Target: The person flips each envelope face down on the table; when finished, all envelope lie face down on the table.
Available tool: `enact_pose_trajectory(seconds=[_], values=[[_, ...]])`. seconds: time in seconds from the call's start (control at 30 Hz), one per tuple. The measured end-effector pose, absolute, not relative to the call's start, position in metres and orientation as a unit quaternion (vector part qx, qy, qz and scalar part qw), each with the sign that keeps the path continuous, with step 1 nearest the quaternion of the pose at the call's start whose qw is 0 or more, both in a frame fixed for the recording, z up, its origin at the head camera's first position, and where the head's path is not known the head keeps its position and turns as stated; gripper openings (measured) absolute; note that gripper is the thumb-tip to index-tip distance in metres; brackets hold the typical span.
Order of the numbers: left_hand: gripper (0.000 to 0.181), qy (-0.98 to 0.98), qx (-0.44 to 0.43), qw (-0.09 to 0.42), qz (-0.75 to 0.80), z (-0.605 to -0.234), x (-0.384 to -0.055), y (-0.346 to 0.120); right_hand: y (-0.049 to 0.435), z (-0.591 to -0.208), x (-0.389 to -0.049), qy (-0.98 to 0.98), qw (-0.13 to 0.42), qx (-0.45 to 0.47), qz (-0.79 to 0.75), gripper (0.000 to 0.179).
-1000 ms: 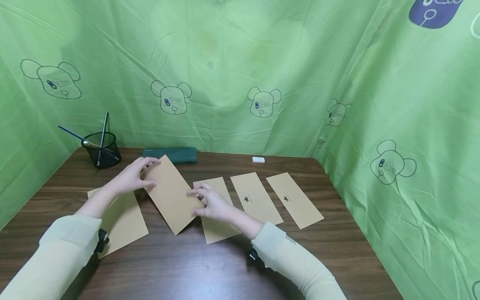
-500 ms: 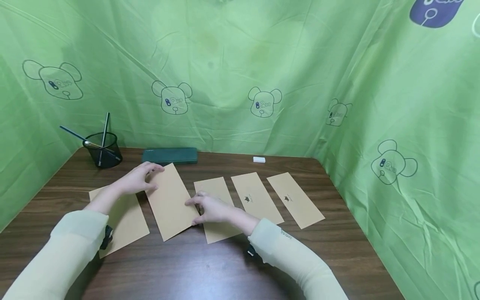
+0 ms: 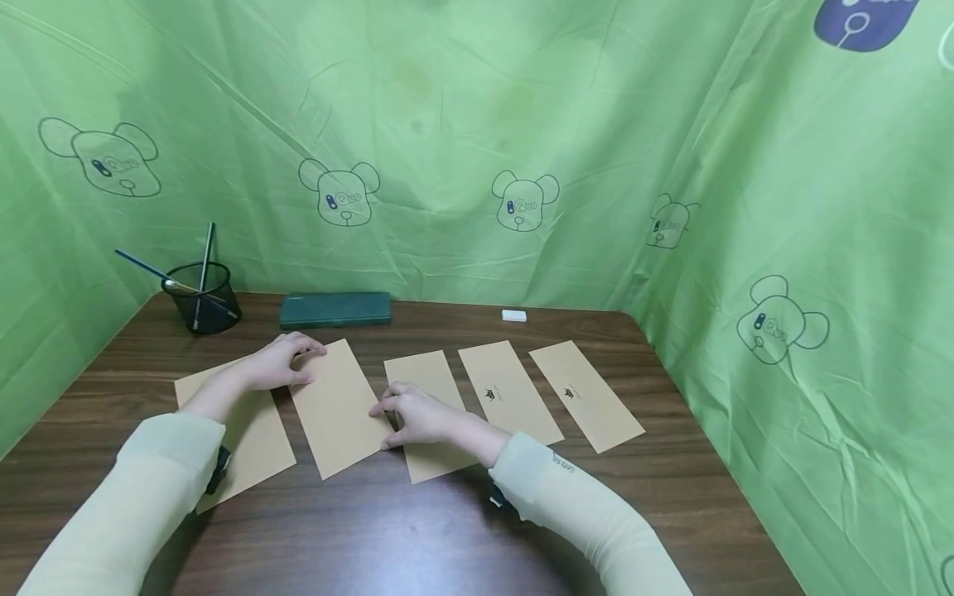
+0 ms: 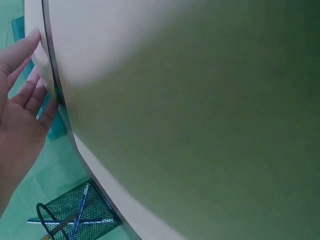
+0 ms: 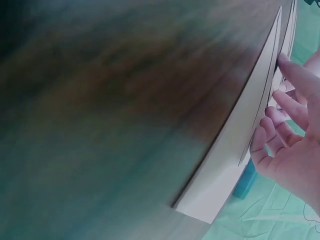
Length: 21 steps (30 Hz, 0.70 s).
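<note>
A tan kraft-paper rectangle [image 3: 339,414] lies slanted on the wooden table between both hands; whether it is a booklet or an envelope I cannot tell. At its upper left edge, my left hand [image 3: 279,362] holds it with thumb and fingers bent; in the left wrist view this hand [image 4: 22,115] shows at the left border. My right hand [image 3: 421,416] has curled fingers and thumb at its lower right edge, above part of a similar rectangle [image 3: 428,377]. The right wrist view shows that hand [image 5: 295,130] at the right border. Another plain rectangle [image 3: 253,434] lies under my left forearm.
Two more rectangles with small dark logos, one [image 3: 514,397] nearer and one [image 3: 585,397] farther right, lie on the table. Along the back stand a black mesh cup [image 3: 204,306] with pencils, a green case [image 3: 335,310] and a white eraser-like block [image 3: 513,315]. Green curtains [image 3: 447,99] enclose the table.
The held rectangle has gone from raised and tilted to lying on the table, its upper end coming down towards me. My left hand lowers with it; the right hand shifts slightly.
</note>
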<state>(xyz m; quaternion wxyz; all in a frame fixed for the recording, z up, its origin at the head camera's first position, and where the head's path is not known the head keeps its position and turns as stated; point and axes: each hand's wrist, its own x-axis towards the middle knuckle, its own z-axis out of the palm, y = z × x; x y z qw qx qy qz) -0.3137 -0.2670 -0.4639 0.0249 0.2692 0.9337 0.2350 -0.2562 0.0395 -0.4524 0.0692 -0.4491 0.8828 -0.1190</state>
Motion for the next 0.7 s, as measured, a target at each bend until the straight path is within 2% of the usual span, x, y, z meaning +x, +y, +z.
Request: enact_pose_trajectory(seconds=[0.17,0.37,0.57,0.7], values=[[0.04,0.94,0.263,0.021,0.217,-0.463,-0.315,-0.265,0.041,-0.451,-0.255,0.879,0.075,-0.455,-0.123,0.052],[0.053,0.947,0.231,0.028,0.223,-0.455,-0.314,-0.256,0.049,-0.442,-0.254,0.857,0.098,-0.478,-0.166,0.056],[0.063,0.941,0.239,0.021,0.237,-0.441,-0.309,-0.239,0.068,-0.423,-0.25,0.843,0.125,-0.478,-0.213,0.058],[0.066,0.937,0.24,0.021,0.254,-0.433,-0.302,-0.223,0.083,-0.412,-0.248,0.847,0.105,-0.481,-0.201,0.059]])
